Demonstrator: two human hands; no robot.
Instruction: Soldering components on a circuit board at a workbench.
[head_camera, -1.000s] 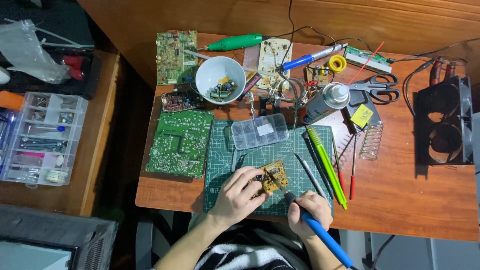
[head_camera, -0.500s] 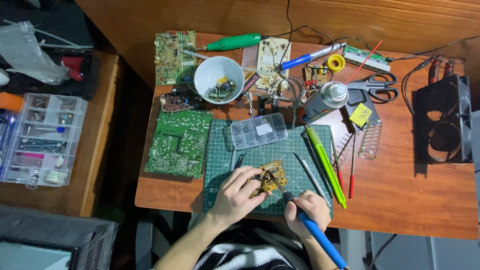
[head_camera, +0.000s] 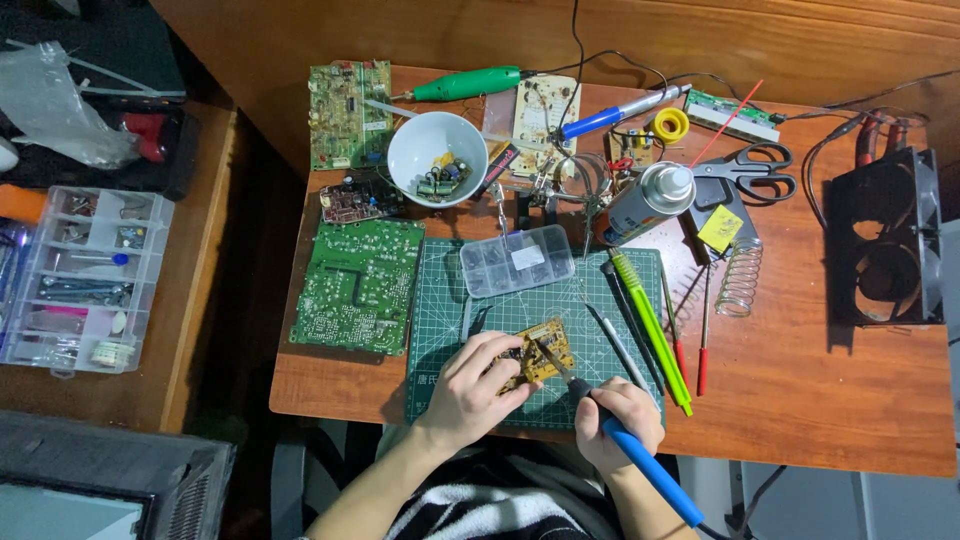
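electronics hobby workbench, green cutting mat (head_camera: 440, 300), loose circuit boards (head_camera: 358, 285), blue soldering iron (head_camera: 640, 462), parts organiser box (head_camera: 80, 280), wooden table (head_camera: 820, 400)

1. A round white ceramic bowl (head_camera: 437, 157) holds small electronic parts.
2. Below-left of the bowl lies a large green circuit board (head_camera: 359, 285).
3. Below-right: a clear plastic parts box (head_camera: 516, 261).
4. Far right: black-handled scissors (head_camera: 752, 172).

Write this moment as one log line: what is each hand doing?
left hand: steadies small yellow circuit board | right hand: grips blue-handled soldering iron, tip on board | surface: green cutting mat
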